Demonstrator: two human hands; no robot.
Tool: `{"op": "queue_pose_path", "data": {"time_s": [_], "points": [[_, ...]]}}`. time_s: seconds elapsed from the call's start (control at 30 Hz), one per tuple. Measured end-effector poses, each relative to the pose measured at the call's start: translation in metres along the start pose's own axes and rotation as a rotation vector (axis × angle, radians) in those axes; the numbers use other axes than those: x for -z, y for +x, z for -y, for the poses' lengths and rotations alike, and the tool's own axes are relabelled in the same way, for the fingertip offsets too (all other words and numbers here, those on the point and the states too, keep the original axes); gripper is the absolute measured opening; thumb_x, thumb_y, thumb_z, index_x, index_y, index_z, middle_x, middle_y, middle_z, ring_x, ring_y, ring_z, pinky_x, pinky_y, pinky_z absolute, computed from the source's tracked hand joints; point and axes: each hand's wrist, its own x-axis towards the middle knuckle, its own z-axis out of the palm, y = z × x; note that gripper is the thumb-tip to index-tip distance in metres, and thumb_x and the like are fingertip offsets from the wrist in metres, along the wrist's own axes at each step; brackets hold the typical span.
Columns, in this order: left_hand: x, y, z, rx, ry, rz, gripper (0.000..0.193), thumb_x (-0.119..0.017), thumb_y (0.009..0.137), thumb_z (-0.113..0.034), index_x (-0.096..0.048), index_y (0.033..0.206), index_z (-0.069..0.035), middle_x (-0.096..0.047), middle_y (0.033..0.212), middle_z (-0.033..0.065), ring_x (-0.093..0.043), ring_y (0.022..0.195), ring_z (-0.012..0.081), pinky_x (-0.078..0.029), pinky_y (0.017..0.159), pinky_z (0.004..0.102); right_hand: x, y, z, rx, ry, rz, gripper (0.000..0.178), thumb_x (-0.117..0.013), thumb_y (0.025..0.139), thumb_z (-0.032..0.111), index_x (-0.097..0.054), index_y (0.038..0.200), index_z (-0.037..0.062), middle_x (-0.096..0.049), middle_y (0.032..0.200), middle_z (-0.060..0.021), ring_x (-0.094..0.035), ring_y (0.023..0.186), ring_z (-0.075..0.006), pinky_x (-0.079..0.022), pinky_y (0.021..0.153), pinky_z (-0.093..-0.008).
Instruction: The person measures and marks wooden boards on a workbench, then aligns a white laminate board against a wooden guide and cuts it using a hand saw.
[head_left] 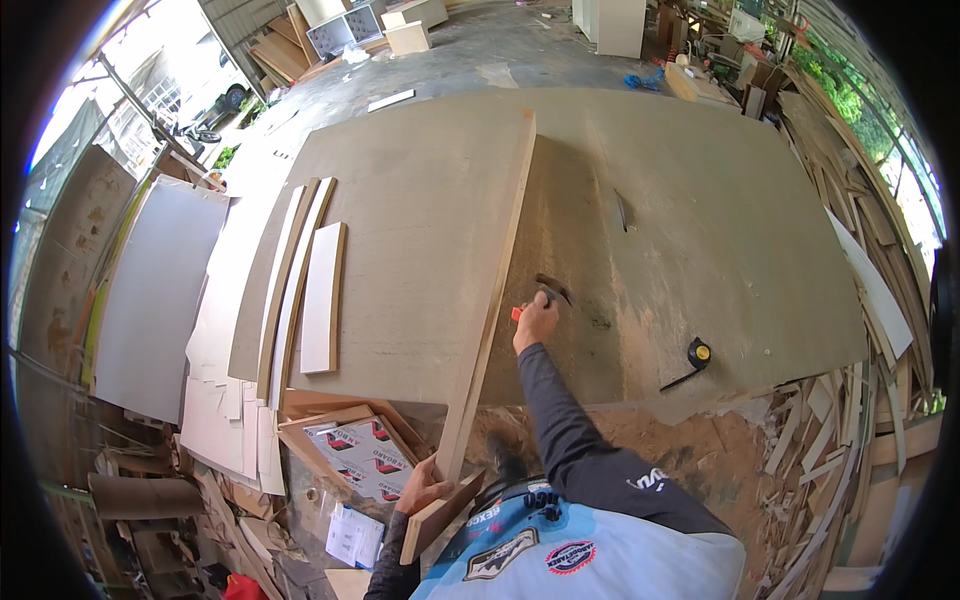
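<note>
My right hand is closed around a hammer over the middle of the large worktable. The hammer's dark head points away from me, and an orange-red bit of its handle shows at the left of the fist. A long narrow wooden board stands on edge across the table, running from its far side past the near edge. At its near end, my left hand grips a short wooden board set crosswise against it. The fingers there are partly hidden.
On the table's left lie several white-faced strips. A black and yellow tape measure rests near the right front edge, and a thin dark tool farther back. Wood scraps pile at right; white sheets lean at left.
</note>
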Motion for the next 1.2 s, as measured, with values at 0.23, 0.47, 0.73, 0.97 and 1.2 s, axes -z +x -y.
{"op": "queue_pose_path", "data": {"time_s": [0.23, 0.47, 0.73, 0.97, 1.2], "points": [[0.012, 0.001, -0.007, 0.033, -0.029, -0.013, 0.061, -0.07, 0.071, -0.009, -0.055, 0.127, 0.005, -0.068, 0.105, 0.011, -0.061, 0.092, 0.0137, -0.051, 0.081, 0.0294, 0.001, 0.047, -0.035, 0.509, -0.495, 0.361, 0.031, -0.054, 0.094, 0.022, -0.06, 0.093, -0.0085, -0.058, 0.071, -0.016, -0.061, 0.062, -0.0225, -0.046, 0.056, -0.0357], [0.021, 0.02, 0.008, -0.03, -0.035, 0.075, 0.063, -0.072, 0.069, -0.015, -0.055, 0.126, 0.005, -0.068, 0.104, 0.0097, -0.061, 0.091, 0.0133, -0.049, 0.082, 0.0289, -0.031, 0.041, -0.073, 0.463, -0.271, -0.271, 0.03, -0.052, 0.095, 0.023, -0.06, 0.095, -0.0059, -0.062, 0.087, -0.0206, -0.063, 0.06, -0.0267, -0.052, 0.058, -0.0424], [0.046, -0.042, 0.015, 0.114, -0.19, 0.036, 0.064, -0.068, 0.072, -0.013, -0.051, 0.131, 0.006, -0.066, 0.112, 0.01, -0.058, 0.101, 0.0147, -0.047, 0.091, 0.0296, -0.034, 0.05, -0.034, 0.0, 0.072, 0.143, 0.017, -0.058, 0.091, 0.019, -0.055, 0.083, 0.0038, -0.058, 0.064, -0.0057, -0.057, 0.049, -0.0175, -0.044, 0.044, -0.0327], [0.047, -0.099, 0.071, 0.221, -0.075, 0.007, 0.065, -0.073, 0.072, -0.011, -0.053, 0.131, 0.005, -0.067, 0.106, 0.0163, -0.059, 0.099, 0.0142, -0.047, 0.09, 0.0308, -0.074, 0.077, 0.016, 0.246, 0.185, -0.194, 0.024, -0.05, 0.091, 0.019, -0.057, 0.096, -0.0033, -0.061, 0.067, -0.0113, -0.063, 0.057, -0.0215, -0.05, 0.056, -0.0341], [0.052, -0.111, 0.095, 0.243, -0.203, 0.0, 0.063, -0.073, 0.078, -0.002, -0.049, 0.135, 0.006, -0.063, 0.122, 0.0137, -0.062, 0.106, 0.0172, -0.051, 0.09, 0.0308, -0.107, 0.115, -0.014, 0.041, -0.021, 0.341, 0.023, -0.056, 0.091, 0.021, -0.062, 0.085, 0.0003, -0.064, 0.073, -0.0092, -0.062, 0.053, -0.0208, -0.047, 0.053, -0.0338]]}}
